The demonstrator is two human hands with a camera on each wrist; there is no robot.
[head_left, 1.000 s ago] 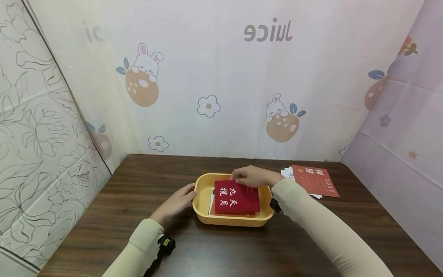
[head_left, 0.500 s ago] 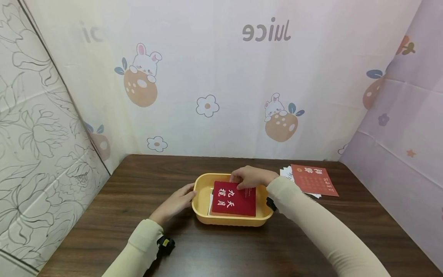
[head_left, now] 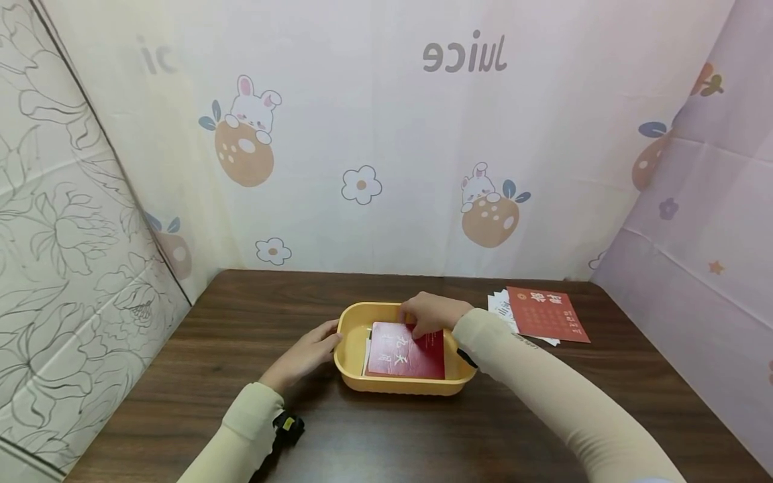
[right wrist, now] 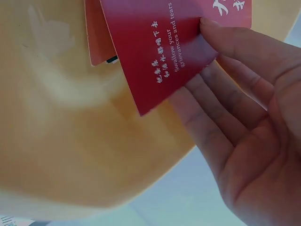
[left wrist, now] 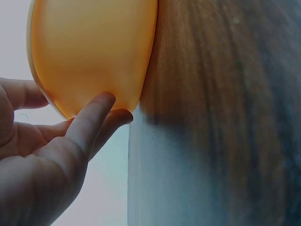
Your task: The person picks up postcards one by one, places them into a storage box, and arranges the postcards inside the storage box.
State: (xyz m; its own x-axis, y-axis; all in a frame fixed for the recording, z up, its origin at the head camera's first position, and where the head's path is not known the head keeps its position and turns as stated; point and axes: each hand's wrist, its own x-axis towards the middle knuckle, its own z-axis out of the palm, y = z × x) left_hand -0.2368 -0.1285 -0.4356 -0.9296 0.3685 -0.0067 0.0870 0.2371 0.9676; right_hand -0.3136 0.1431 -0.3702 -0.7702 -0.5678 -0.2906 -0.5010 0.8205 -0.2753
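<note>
A yellow plastic tray (head_left: 459, 384) sits on the table with a small stack of cards inside. My left hand (head_left: 304, 359) holds the tray's left end, its fingers against the outer wall (left wrist: 94, 52) and one digit going behind the rim in the left wrist view. Over the tray, my right hand (head_left: 435, 312) pinches the far edge of a red card (head_left: 404, 359) with white characters, thumb on top and fingers beneath. In the right wrist view, an orange-red card (right wrist: 100, 40) shows under that card (right wrist: 150, 52). A white edge pokes out at the stack's left.
Right of the tray, toward the back of the dark wooden table (head_left: 386, 443), lies an orange-red sheet (head_left: 549, 314) on several white papers (head_left: 500, 308). Printed curtains (head_left: 386, 134) stand behind the table and along both sides.
The right hand has brought the red card lower and slightly nearer, down onto the stack in the tray, and light now glares off it. The left hand stays on the tray.
</note>
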